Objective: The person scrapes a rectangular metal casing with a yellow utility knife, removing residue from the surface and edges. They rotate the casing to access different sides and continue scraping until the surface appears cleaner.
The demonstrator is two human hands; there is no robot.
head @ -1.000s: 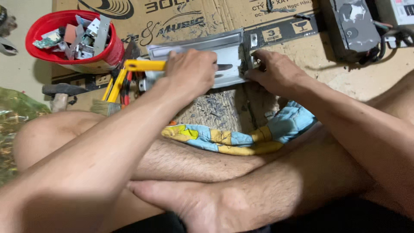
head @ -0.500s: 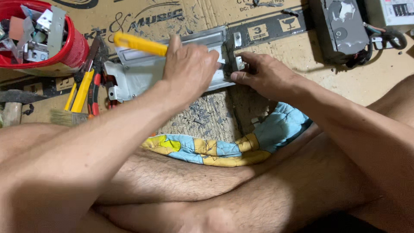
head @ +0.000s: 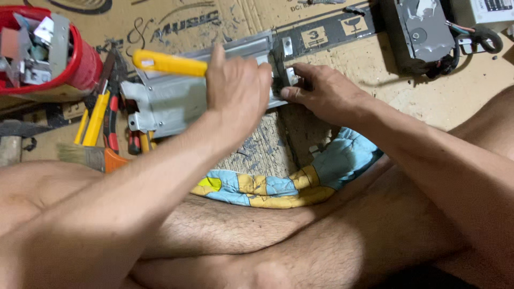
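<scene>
A grey sheet-metal casing (head: 171,99) lies across flattened cardboard (head: 375,64) in front of my crossed legs. My left hand (head: 238,88) is closed around a yellow-handled tool (head: 168,63); its handle sticks out to the left above the casing, and its tip is hidden behind my fingers. My right hand (head: 321,93) grips the casing's right end, fingertips on a small metal bracket (head: 292,75).
A red bucket (head: 80,64) of scrap metal parts stands at the top left. Pliers and yellow-handled tools (head: 99,118) and a brush (head: 80,155) lie left of the casing. A dark metal box with wires (head: 423,35) sits at the top right. A patterned cloth (head: 289,184) lies on my legs.
My left hand has lifted the yellow tool's handle up and tilted it over the casing. The view has shifted, so the bucket and tools sit further left. My right hand stays at the casing's right end.
</scene>
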